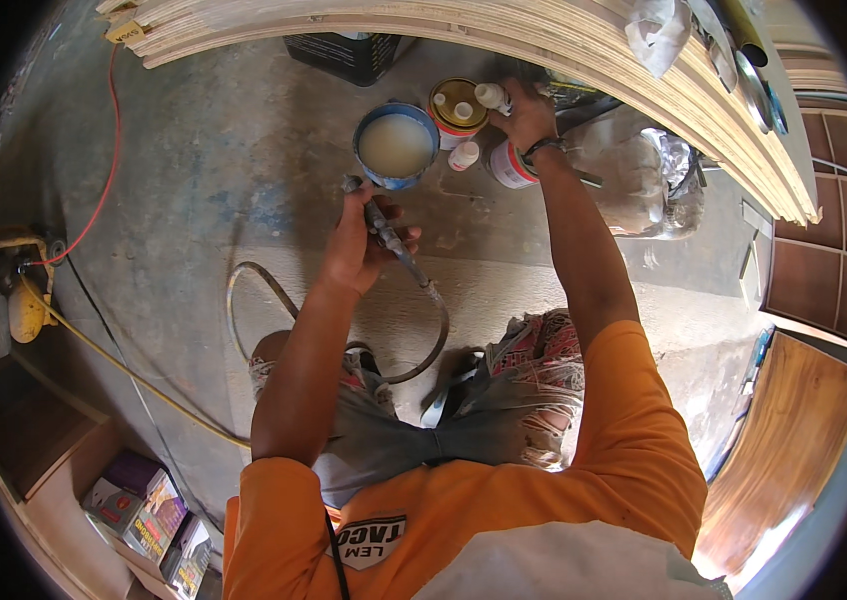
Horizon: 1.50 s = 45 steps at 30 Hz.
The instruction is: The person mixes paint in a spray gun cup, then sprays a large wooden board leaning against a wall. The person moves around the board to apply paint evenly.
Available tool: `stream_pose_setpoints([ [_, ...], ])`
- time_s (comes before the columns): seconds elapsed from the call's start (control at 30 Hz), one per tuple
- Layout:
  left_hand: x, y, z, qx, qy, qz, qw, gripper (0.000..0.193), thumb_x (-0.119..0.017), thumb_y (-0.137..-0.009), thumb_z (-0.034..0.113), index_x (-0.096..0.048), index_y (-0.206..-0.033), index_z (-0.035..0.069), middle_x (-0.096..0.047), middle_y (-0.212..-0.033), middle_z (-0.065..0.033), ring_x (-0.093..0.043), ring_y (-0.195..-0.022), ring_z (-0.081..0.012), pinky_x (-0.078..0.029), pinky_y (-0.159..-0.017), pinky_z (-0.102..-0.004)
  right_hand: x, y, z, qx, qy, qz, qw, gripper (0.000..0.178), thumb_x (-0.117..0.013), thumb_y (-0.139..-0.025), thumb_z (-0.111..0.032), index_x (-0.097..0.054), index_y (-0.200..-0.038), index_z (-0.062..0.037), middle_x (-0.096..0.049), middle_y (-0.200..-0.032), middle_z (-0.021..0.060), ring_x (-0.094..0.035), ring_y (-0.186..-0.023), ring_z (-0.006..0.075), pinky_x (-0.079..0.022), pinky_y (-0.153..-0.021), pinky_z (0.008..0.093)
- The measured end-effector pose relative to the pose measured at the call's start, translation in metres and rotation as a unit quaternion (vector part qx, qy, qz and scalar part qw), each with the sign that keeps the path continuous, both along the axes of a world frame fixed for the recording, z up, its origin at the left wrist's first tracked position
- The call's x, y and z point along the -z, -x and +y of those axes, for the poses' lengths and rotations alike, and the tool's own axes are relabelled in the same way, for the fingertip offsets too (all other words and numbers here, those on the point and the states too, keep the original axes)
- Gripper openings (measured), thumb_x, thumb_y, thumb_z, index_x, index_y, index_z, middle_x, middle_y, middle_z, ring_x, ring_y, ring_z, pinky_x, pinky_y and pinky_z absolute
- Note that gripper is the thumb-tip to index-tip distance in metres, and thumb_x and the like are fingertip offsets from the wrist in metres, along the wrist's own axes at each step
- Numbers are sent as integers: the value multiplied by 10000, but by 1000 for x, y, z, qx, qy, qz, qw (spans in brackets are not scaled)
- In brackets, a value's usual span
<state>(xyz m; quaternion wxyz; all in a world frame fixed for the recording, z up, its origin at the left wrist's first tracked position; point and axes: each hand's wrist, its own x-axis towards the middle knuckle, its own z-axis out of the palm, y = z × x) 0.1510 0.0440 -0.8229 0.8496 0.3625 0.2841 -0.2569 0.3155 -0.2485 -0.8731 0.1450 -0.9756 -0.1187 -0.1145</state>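
My left hand (359,245) is wrapped round a slim dark metal air tool (384,228) whose exact kind I cannot tell. A hose (444,335) runs from its lower end and loops near my feet. At the upper right, my right hand (529,118) grips a small white bottle (493,97), partly covered by the fingers. The bottle is beside a gold-lidded can (461,108) with white caps on top. A blue tub (396,183) of milky liquid stands left of that can. A second small white bottle (464,155) and a red-and-white can (511,167) are below my right hand.
Stacked wooden boards (424,22) span the far side, beside a black container (344,60). A plastic-wrapped bundle (624,175) lies right of the cans. Yellow equipment (29,305) with a red hose (114,130) and a yellow hose (134,372) sits at left.
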Motion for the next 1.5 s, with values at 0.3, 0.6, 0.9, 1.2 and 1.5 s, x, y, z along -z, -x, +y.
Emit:
stream_pose_setpoints([
  [0.3, -1, -1, 2, -2, -5, 7, 1000, 485, -588, -871, 517, -502, -1011, 61, -565, -936, -97, -642, -766, -301, -539, -706, -498, -1, 3, 3, -3, 126, 60, 990, 584, -738, -701, -287, -538, -1238, -176, -558, -1254, 95, -450, -1250, 371, -335, -1026, 530],
  [0.6, 0, -2, 5, -5, 3, 4, 1000, 470, -595, -870, 505, -508, -1007, 64, -577, -923, -96, -642, -762, -300, -535, -717, -508, 3, 5, 4, -9, 164, 42, 985, 589, -729, -703, -263, -543, -1258, -197, -556, -1251, 84, -445, -1260, 353, -325, -1033, 508],
  [0.9, 4, -2, 6, 2, 4, -5, 1000, 477, -595, -867, 520, -513, -997, 69, -582, -922, -91, -641, -767, -291, -532, -723, -508, 3, 7, 8, -3, 178, 46, 983, 570, -722, -692, -241, -574, -1242, -213, -545, -1246, 72, -437, -1279, 328, -316, -1027, 509],
  [1.2, 2, -3, 6, -4, 10, 0, 1000, 460, -594, -871, 505, -515, -990, 68, -577, -915, -89, -644, -763, -299, -536, -696, -490, 0, 8, 11, 2, 187, 40, 981, 561, -723, -691, -240, -585, -1234, -215, -554, -1222, 69, -449, -1268, 318, -324, -1017, 501],
  [1.5, 3, -4, 8, -9, 14, -3, 1000, 440, -591, -875, 467, -498, -1021, 63, -567, -907, -93, -656, -752, -306, -545, -661, -459, 1, 6, 11, 4, 178, 33, 983, 548, -722, -688, -238, -592, -1220, -217, -558, -1216, 68, -461, -1255, 323, -323, -1015, 503],
])
